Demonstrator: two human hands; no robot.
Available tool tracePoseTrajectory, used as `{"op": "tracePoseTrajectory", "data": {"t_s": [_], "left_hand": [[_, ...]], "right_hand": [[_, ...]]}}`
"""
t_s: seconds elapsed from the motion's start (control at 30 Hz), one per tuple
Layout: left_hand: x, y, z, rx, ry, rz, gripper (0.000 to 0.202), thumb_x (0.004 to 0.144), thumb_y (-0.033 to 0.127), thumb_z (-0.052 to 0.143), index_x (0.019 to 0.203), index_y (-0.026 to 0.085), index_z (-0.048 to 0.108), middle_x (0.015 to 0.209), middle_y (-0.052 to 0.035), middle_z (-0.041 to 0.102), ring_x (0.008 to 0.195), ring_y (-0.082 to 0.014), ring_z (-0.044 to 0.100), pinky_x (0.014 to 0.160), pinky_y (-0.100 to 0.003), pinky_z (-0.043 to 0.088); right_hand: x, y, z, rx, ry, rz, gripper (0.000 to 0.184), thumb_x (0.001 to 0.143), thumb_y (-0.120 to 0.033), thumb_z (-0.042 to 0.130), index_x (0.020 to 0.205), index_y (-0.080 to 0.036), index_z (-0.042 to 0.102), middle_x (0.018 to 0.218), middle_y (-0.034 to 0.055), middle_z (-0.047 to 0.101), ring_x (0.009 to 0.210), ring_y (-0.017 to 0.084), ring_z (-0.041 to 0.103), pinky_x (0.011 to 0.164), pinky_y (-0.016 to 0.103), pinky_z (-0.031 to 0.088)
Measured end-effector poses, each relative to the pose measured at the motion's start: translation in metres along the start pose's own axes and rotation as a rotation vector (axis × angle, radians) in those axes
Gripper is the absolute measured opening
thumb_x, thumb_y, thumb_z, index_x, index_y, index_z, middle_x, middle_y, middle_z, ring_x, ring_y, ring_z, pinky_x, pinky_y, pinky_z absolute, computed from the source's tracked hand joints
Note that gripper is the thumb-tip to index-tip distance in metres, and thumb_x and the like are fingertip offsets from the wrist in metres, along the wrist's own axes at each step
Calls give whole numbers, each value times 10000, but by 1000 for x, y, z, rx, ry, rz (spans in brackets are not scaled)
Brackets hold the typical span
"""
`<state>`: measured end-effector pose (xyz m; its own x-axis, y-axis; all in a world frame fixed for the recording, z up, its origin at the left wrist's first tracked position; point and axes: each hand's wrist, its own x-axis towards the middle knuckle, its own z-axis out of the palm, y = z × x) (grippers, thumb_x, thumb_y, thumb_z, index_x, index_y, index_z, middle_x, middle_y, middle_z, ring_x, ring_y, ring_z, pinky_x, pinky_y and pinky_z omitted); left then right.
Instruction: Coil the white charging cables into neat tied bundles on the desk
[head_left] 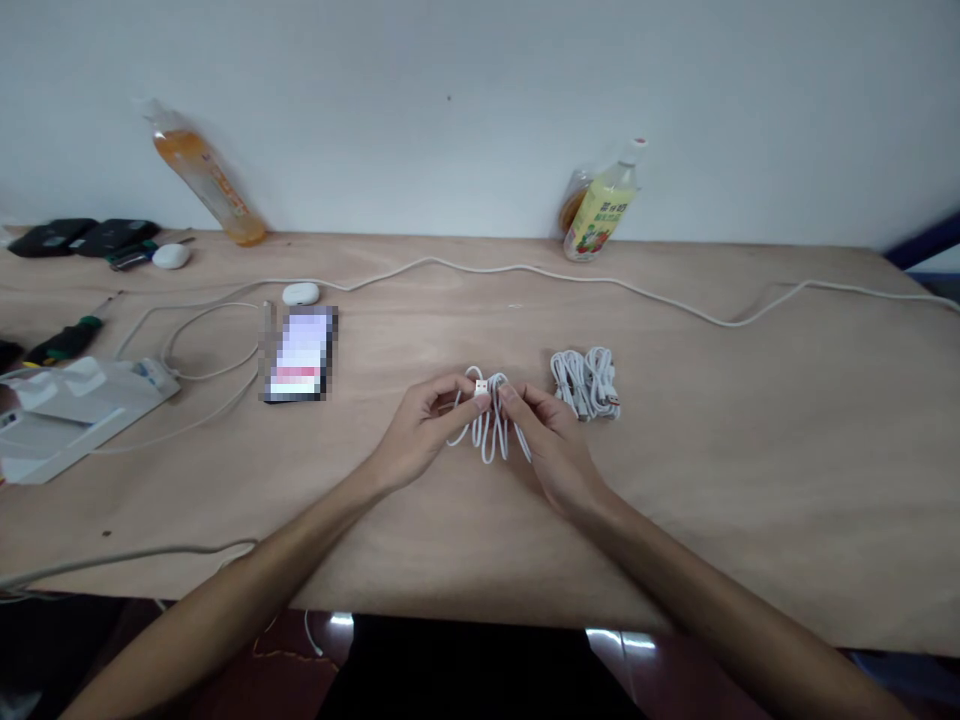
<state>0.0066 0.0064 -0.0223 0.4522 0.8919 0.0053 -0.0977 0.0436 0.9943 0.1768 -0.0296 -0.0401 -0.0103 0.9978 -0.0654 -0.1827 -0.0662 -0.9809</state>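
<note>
A white USB cable, gathered in loose loops, is held between my two hands above the middle of the table. My left hand pinches it at the USB plug, whose metal end points up and away from me. On the other side, my right hand grips the top of the loops between thumb and fingers. The lower loops hang free below my fingers. Just right of my right hand lie coiled white cables, bundled side by side on the wood.
Left of my hands lie a phone, a white earbud case and a white tray. A screwdriver is further left. An orange drink bottle and a yellow drink bottle lean on the wall. A long white cord crosses the back.
</note>
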Motion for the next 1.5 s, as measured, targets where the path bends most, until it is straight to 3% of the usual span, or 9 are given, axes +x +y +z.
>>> {"op": "tracePoseTrajectory", "data": {"t_s": [0.23,0.7,1.07,1.27,1.5], "left_hand": [[0,2,0,25,17,1,332,887,494,848,822,186,745,844,-27,736,785,-166,649,794,-313,522],[2,2,-3,28,31,-29,323,856,485,860,805,189,741,799,-20,721,703,-149,628,660,-277,530],[0,3,-4,19,99,-58,292,825,462,890,854,187,797,851,-35,761,755,-171,677,684,-296,579],[1,5,-3,27,99,-53,298,820,466,889,816,189,779,801,-17,728,715,-153,639,658,-279,561],[0,1,-1,32,105,-34,272,799,438,902,839,188,805,818,-26,744,745,-159,641,664,-277,542]], "right_hand": [[0,-1,-1,-90,17,-34,593,911,-760,697,646,-251,546,672,-15,530,670,177,464,644,319,402],[-2,-2,-2,-103,-36,-29,455,935,-649,694,717,-250,705,727,9,646,693,190,536,662,322,435],[1,-9,-5,-119,-81,-85,401,932,-623,735,780,-262,820,830,28,758,827,233,668,829,371,547],[0,-8,-3,-130,-63,-112,402,940,-628,722,800,-264,821,807,22,746,791,229,643,776,356,530],[-2,-5,-5,-299,-48,-209,348,1017,-458,651,769,-241,763,798,18,678,777,210,603,734,339,452]]}}
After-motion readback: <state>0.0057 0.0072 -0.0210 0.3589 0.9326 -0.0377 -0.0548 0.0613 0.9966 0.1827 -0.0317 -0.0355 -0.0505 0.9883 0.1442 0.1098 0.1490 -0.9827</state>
